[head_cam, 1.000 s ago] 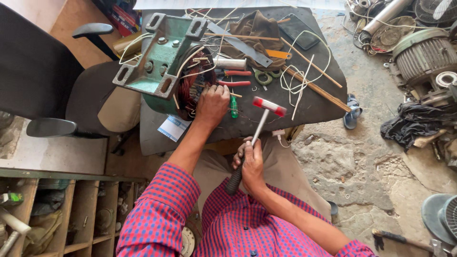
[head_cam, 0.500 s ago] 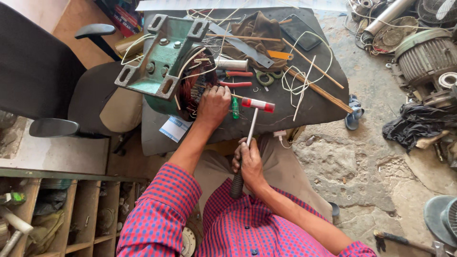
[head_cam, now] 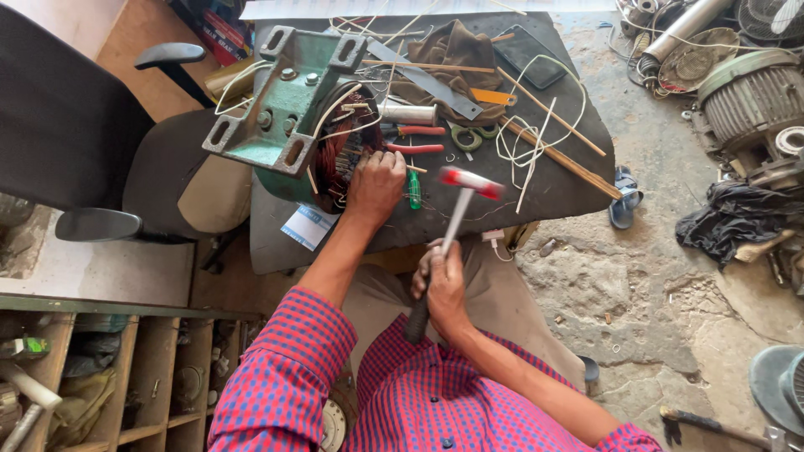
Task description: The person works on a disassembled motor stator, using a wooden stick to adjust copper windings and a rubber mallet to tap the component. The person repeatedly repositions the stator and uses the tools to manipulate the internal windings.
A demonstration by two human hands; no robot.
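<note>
Down at the near edge of the dark table (head_cam: 578, 188), the right hand (head_cam: 444, 289) is gripping a hammer (head_cam: 452, 226) with fingers closed around the black grip of its handle, the pale shaft running up and slightly right from the lap to a red-and-white head that is hanging just above the tabletop. The hammer's long axis is pointing away from the body, and the head is lying to the right of the left hand (head_cam: 377, 186), near but apart from it. That left hand is pressing, fingers curled, against the copper windings (head_cam: 339, 155) at the open end of the green motor housing (head_cam: 285, 109), which is lying on its side at the table's left, its mounting feet facing up (what the fingers are pinching, if anything, is hidden). So the left hand is the nearer one to the windings, and the hammer head is sitting off to their right. A green screwdriver (head_cam: 414, 188) is lying between hand and hammer head, with red-handled pliers (head_cam: 416, 138) just beyond. To the right, white wire (head_cam: 536, 146) and wooden sticks (head_cam: 557, 113) are crowding the surface, leaving open room mostly along the near edge, beneath the shaft.
</note>
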